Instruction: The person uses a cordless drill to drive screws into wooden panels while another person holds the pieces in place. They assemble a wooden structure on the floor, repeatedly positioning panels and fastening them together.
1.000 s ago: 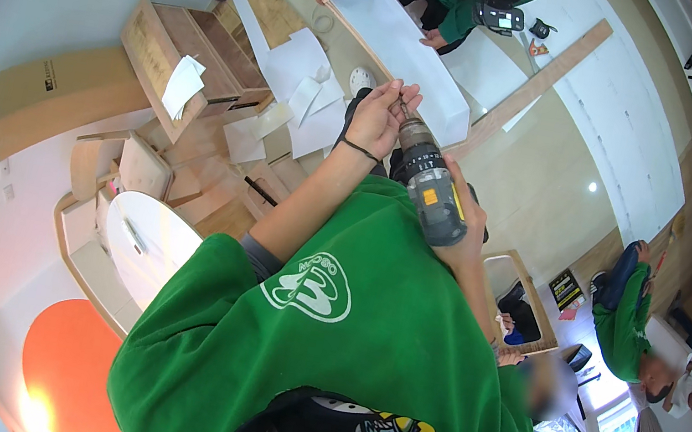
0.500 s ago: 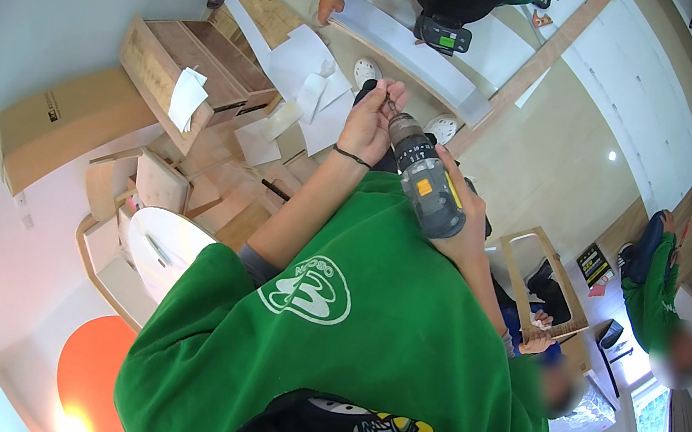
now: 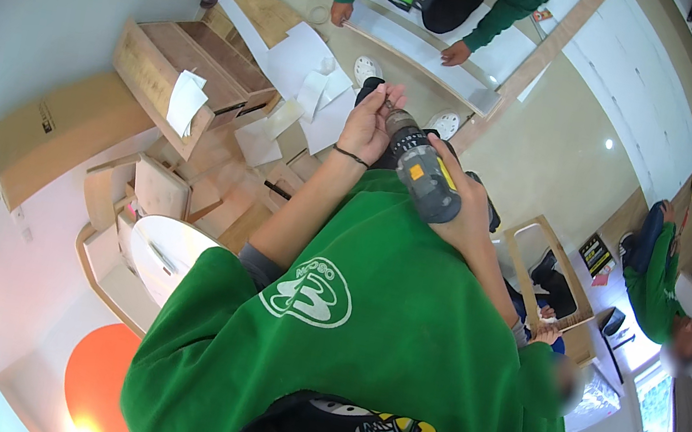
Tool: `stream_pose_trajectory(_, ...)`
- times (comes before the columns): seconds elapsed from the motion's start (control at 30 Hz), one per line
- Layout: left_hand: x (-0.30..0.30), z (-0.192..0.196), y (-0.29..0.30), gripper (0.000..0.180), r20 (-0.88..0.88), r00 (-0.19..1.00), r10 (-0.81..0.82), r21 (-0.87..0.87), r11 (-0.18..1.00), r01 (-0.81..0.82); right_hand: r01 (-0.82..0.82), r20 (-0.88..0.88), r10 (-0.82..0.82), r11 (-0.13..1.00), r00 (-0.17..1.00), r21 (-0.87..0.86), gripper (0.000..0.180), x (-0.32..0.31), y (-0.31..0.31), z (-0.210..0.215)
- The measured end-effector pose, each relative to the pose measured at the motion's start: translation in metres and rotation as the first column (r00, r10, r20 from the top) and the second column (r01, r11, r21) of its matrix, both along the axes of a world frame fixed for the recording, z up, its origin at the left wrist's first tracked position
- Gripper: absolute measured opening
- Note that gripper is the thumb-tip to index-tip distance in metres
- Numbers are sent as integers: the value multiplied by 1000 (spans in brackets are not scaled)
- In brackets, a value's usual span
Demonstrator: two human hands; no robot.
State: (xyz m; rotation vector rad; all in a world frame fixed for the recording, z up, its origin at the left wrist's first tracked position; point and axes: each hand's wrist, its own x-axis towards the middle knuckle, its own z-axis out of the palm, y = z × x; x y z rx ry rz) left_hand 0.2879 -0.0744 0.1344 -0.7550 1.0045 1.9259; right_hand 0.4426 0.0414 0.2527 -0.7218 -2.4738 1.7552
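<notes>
- Floor (image 3: 555,133): tan surface lying beyond the fingers and carrying all loose parts.
- Sweater (image 3: 381,333): green, covers the person's torso and both arms on the near side of the fingers.
- Carton (image 3: 64,134): brown cardboard, well to the left of the left-hand fingers.
- Drawer box (image 3: 173,70): open wooden frame to the left of the left-hand fingers, apart from them; a white sheet hangs over its near corner.
- Panel (image 3: 431,51): long white board beyond the fingers, held flat on the floor by another person's two hands.
- Plank (image 3: 535,60): long wooden strip beyond and to the right of the fingers, one end near the panel.
- Drill (image 3: 419,169): grey cordless tool with yellow markings, held between both hands above the sweater; its nose points away from the person.
- Right hand (image 3: 463,209): fingers wrapped tight around the drill's rear body and grip.
- Left hand (image 3: 369,123): fingers curled together at the drill's nose; whether they grip the nose itself or a small part in it cannot be told.
- Wristband (image 3: 349,156): thin dark loop on the left wrist, just behind the fingers.
- Discs (image 3: 446,123): two small white round pieces on the floor, just beyond the left-hand fingers.
</notes>
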Motion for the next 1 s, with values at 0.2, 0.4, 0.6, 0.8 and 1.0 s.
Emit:
stream_pose_trajectory(0.2,2,-10,-18,22,75,996,46,46,998,-49,-89,14,89,996,996,14,81,-8,-2,-8)
stream_pose_trajectory(0.4,-59,-31,-79,17,-12,973,229,-108,967,-229,-170,-30,172,984,985,47,77,-44,-25,-15)
stream_pose_trajectory(0.6,-140,-93,-221,20,-431,899,75,-668,643,-374,-295,-53,301,951,952,89,73,-111,-60,-22)
stream_pose_trajectory(0.8,-162,-158,-338,22,-487,872,49,-808,355,-471,-342,145,339,940,930,0,70,-161,-59,-45)
stream_pose_trajectory(1.0,-126,-170,-311,17,-130,973,-189,-861,508,-17,-222,345,190,973,919,56,76,-176,-40,-14)
